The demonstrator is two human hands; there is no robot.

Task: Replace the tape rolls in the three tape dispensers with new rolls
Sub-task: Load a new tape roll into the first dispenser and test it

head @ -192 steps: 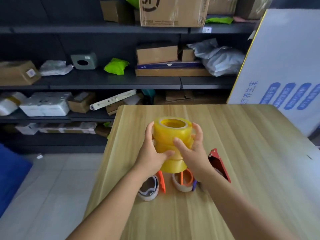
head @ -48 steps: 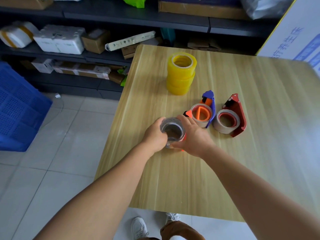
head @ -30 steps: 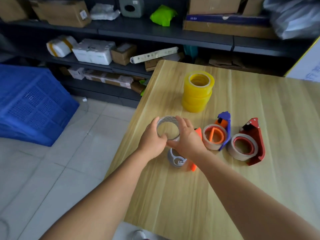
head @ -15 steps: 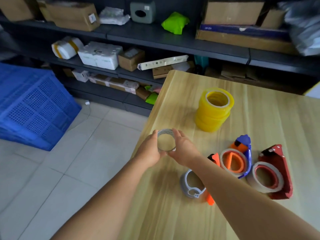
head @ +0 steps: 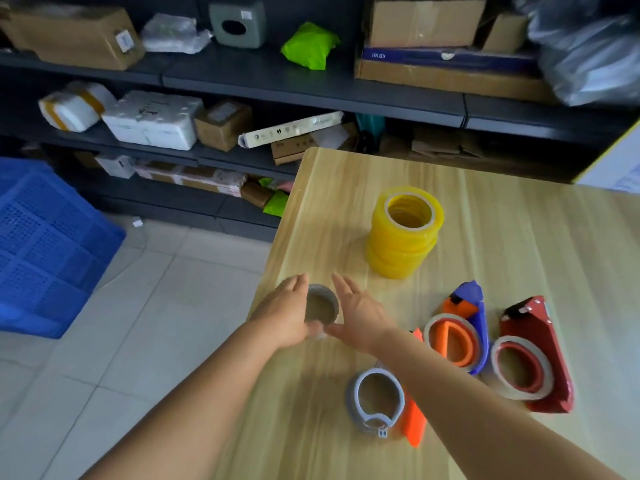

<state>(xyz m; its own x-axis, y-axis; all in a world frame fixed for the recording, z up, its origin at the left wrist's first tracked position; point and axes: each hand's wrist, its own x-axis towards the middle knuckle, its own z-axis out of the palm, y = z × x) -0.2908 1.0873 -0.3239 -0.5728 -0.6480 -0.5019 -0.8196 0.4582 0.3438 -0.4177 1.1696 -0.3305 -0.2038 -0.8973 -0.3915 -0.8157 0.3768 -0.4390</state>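
Now both hands, fingers spread, flank one spent roll; three dispensers, three stacked rolls.

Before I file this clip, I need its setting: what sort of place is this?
Probably a stockroom or parcel-packing room: dark shelving crowded with cardboard boxes and wrapped parcels, plus a blue crate on the floor.
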